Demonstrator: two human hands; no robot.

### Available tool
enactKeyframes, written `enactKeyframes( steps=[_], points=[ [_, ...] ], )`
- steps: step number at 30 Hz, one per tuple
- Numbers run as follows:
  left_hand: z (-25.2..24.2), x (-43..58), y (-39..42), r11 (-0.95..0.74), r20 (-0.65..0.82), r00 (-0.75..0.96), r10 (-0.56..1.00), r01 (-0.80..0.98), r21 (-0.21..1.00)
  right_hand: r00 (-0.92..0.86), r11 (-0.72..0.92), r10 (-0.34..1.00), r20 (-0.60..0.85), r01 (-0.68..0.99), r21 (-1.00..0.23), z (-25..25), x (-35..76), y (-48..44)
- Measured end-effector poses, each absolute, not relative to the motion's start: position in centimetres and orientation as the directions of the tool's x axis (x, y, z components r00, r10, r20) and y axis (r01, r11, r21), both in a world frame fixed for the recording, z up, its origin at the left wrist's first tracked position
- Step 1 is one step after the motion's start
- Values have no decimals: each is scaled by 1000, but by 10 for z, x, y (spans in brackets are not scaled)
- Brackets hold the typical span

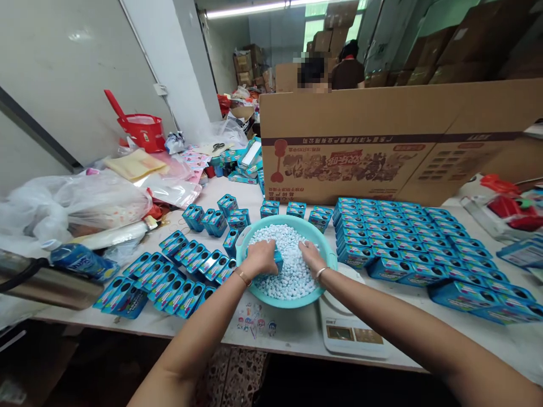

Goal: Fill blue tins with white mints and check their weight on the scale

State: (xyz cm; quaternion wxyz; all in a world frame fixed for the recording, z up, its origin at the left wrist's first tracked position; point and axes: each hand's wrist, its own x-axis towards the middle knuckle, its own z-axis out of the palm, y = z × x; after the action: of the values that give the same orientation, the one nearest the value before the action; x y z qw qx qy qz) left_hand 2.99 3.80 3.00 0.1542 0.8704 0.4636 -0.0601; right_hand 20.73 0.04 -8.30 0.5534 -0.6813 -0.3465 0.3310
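Observation:
A turquoise basin (282, 302) full of small white pellets (292, 277) stands at the table's front middle. Inside it, my left hand (262, 257) grips a small blue box (278, 261) low over the pellets. At the basin's right side my right hand (311, 257) reaches into the pellets, and its fingertips are partly buried, so what they hold is hidden. Left of the basin stand several rows of blue boxes with round dark holes (169, 288). A large block of similar blue boxes (394, 237) fills the table to the right.
A white digital scale (354, 333) sits under the basin's right edge. Behind rises a big cardboard carton (348, 118). Plastic bags (97, 198), a blue bottle (82, 261), a metal flask (51, 280) and a red bucket (146, 133) crowd the left. Two people are beyond the carton.

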Motion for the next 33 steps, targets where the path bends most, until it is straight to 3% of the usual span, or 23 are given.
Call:
enactKeyframes(
  steps=[4, 8, 11, 14, 17, 25, 33],
  points=[
    [22, 46, 42, -517, -247, 556, 794, 831, 208, 678, -211, 696, -236, -121, -970, -91, 180, 25],
    [18, 47, 35, -487, -178, 535, 826, 837, 251, 675, -115, 676, -296, -301, -947, -76, 174, 39],
    [8, 45, 27, -401, -16, 462, 887, 787, 469, 636, -3, 731, -248, -361, -933, -53, 180, 44],
    [-2, 46, 21, -348, 159, 346, 925, 601, 719, 585, 63, 791, -182, -373, -926, -29, 185, 49],
    [-5, 47, 20, -296, 173, 274, 946, 515, 804, 534, 77, 833, -142, -366, -927, -12, 183, 52],
    [3, 46, 20, -291, 169, 266, 949, 535, 793, 440, 15, 884, -155, -360, -933, 1, 182, 46],
    [12, 46, 27, -325, 152, 300, 942, 695, 641, 378, -39, 909, -174, -339, -940, -2, 184, 46]
  ],
)
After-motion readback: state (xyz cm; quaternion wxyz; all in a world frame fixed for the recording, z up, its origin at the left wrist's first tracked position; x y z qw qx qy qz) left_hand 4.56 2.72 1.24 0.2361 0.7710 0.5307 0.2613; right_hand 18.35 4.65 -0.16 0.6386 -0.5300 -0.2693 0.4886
